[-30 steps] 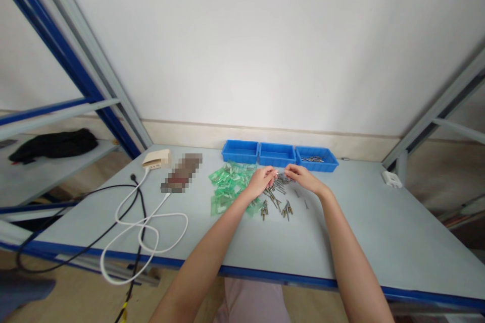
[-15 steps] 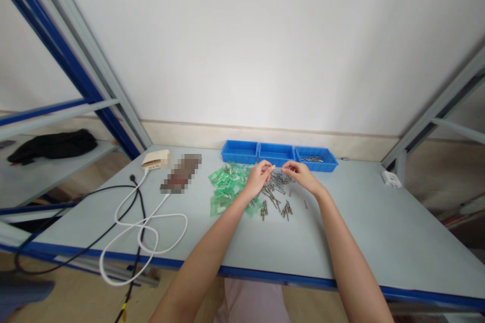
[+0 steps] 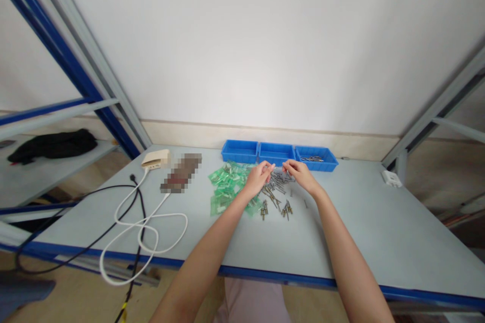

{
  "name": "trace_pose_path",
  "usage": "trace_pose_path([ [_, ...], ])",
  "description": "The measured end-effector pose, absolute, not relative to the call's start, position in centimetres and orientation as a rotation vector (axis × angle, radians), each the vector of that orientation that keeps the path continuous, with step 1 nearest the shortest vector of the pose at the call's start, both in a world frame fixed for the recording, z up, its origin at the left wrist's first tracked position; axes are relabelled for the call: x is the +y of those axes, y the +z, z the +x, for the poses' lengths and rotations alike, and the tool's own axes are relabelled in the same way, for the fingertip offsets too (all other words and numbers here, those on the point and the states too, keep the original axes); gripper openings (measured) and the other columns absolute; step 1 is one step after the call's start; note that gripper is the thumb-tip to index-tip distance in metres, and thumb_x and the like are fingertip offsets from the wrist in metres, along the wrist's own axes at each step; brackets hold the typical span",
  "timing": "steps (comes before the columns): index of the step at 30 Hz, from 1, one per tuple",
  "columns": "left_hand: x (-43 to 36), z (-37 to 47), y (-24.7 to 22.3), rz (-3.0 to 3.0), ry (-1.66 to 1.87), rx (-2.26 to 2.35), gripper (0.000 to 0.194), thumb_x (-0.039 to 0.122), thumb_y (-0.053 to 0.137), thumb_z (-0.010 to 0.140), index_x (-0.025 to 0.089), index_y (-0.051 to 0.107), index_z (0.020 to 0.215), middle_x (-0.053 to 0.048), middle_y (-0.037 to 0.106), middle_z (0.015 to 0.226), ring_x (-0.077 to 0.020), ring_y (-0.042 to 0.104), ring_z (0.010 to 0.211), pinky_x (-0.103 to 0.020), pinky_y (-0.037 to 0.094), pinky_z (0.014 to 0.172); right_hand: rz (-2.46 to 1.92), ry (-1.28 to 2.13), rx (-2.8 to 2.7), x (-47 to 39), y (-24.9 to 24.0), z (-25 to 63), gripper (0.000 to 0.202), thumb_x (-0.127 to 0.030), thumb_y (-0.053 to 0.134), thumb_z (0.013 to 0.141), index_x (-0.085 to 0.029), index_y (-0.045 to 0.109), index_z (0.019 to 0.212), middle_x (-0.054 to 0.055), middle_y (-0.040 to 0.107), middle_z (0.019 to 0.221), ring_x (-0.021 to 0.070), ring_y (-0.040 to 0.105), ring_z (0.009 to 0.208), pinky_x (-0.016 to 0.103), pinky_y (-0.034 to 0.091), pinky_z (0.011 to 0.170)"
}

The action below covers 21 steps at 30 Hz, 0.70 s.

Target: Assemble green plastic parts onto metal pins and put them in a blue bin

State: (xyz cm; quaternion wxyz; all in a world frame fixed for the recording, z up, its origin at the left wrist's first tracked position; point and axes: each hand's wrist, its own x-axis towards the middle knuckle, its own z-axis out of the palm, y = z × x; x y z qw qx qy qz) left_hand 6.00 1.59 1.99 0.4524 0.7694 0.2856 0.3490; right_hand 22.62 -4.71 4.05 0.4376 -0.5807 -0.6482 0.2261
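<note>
And here are both hands over the middle of the bench (image 3: 364,222), side by side and just apart! The left hand (image 3: 259,178) is closed in a fingertip pinch, and so is the right hand (image 3: 301,175); whatever sits in either pinch is too small to tell. Right beneath them, a loose heap of thin metal pieces (image 3: 278,182), with a left cluster (image 3: 264,209) and a right cluster (image 3: 287,209) nearer the edge, and a stray piece (image 3: 306,204) off to the right. Green packets (image 3: 229,181) crowd in left of the heap. On the far side, a row of three: left bin (image 3: 239,151), middle bin (image 3: 276,153), and right bin (image 3: 326,165), that last one holding more metal pieces (image 3: 312,159).
</note>
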Motion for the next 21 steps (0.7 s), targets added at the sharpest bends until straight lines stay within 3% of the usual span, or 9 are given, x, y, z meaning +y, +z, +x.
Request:
trace_pose_path([
  [9, 1.53, 6.01, 2.17, 1.767, 0.893, 0.621, 0.03, 0.048, 0.048, 0.081, 0.018, 0.048, 0.082, 0.008, 0.042, 0.046, -0.0074, 0.036, 0.038, -0.019, 0.028, 0.042, -1.426, 0.552, -1.61, -4.55, 3.93, 22.84, 0.027, -0.042, 0.05, 0.08, -0.018, 0.06, 0.076, 0.003, 0.062, 0.075, 0.0141, 0.05, 0.066, 0.025, 0.037, 0.06],
  [16, 1.16, 6.0, 2.7, 1.774, 0.916, 0.64, 0.043, 0.051, 0.043, 0.084, 0.016, 0.043, 0.058, 0.005, 0.038, 0.045, -0.0074, 0.036, 0.04, -0.021, 0.029, 0.043, -1.426, 0.617, -1.623, -4.85, 4.28, 22.3, 0.037, -0.046, 0.043, 0.084, -0.018, 0.052, 0.063, 0.0, 0.053, 0.06, 0.0118, 0.044, 0.057, 0.025, 0.035, 0.057],
  [21, 1.53, 6.07, 2.16, 1.75, 0.909, 0.614, 0.035, 0.05, 0.044, 0.083, 0.017, 0.048, 0.072, 0.006, 0.042, 0.046, -0.0075, 0.037, 0.039, -0.02, 0.029, 0.043, -1.429, 0.587, -1.604, -4.59, 3.99, 22.32, 0.031, -0.046, 0.048, 0.081, -0.018, 0.056, 0.07, -0.001, 0.054, 0.064, 0.0116, 0.044, 0.056, 0.024, 0.034, 0.055],
])
